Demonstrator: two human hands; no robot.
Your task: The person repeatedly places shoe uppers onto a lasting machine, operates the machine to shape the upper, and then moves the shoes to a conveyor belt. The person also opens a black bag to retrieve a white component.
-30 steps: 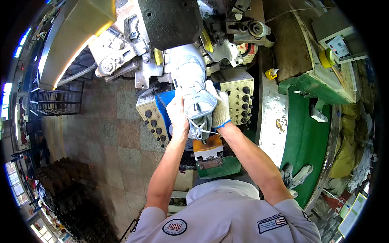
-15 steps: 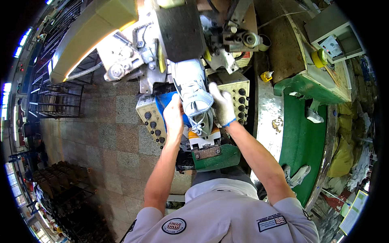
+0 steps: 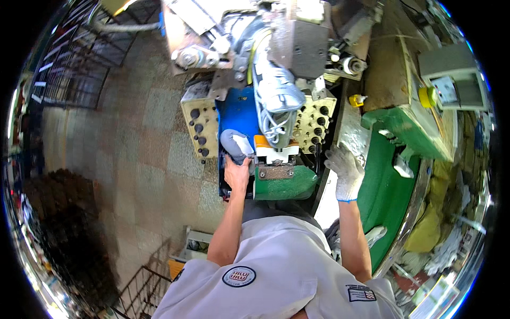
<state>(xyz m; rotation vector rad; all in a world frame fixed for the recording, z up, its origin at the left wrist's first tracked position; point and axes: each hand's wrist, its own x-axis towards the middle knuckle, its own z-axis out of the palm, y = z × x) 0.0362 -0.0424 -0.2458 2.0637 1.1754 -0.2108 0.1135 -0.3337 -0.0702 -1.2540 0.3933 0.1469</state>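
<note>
A light blue-grey lace-up sneaker (image 3: 277, 89) sits in the machine, its far end under a dark block (image 3: 309, 49). Neither of my hands touches it. My left hand (image 3: 237, 173), bare, grips the near end of a grey, round-ended object (image 3: 232, 139) with a white patch; its exact kind I cannot make out. This lies left of the sneaker, by a blue panel (image 3: 235, 112). In a white knit glove with a blue cuff, my right hand (image 3: 345, 173) is over the metal ledge beside the green belt, fingers apart and holding nothing.
Knobbed control boxes (image 3: 202, 130) flank the machine; a green rounded guard (image 3: 287, 183) projects toward me. On my right runs a green conveyor belt (image 3: 385, 196) carrying shoes. A small yellow container (image 3: 357, 100) stands at its far end. Dark racks are at the left.
Both hands have let go of the sneaker, which stays in the machine. My left hand has taken hold of the grey object; my right has moved right to the ledge. The view has shifted.
</note>
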